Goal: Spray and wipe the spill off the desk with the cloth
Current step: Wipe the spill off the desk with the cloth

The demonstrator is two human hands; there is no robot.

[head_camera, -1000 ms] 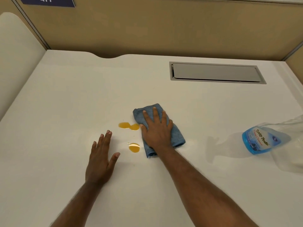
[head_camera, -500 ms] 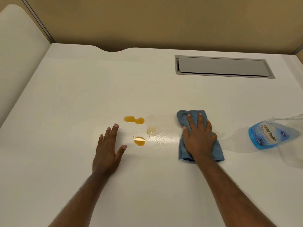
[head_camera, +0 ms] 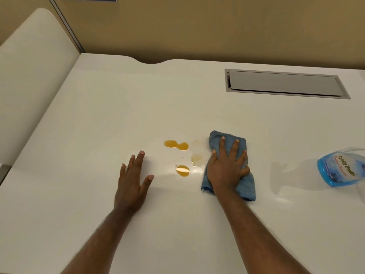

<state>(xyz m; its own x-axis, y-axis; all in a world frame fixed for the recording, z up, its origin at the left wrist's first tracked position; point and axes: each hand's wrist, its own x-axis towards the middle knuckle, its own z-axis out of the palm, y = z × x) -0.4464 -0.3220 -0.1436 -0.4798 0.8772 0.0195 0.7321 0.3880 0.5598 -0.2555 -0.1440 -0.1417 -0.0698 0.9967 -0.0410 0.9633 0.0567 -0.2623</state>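
An amber spill lies on the white desk [head_camera: 98,119] in two patches: a double blob [head_camera: 175,144] and a smaller puddle [head_camera: 182,170] nearer me. A pale wet smear [head_camera: 196,157] sits just to their right. My right hand [head_camera: 227,167] presses flat on a folded blue cloth [head_camera: 245,184], whose left edge touches the smear. My left hand [head_camera: 134,178] rests palm down on the desk left of the spill, fingers apart, holding nothing. A blue spray bottle [head_camera: 339,171] lies at the right edge, partly cut off.
A grey cable hatch [head_camera: 286,84] is set into the desk at the back right. Tan partition walls [head_camera: 197,26] close off the back. A white rounded panel [head_camera: 29,76] stands along the left side.
The cloth under my right hand swept right, away from the spill, then came back left to the smear's edge. A wet smear now shows where it passed. My left hand stayed put.
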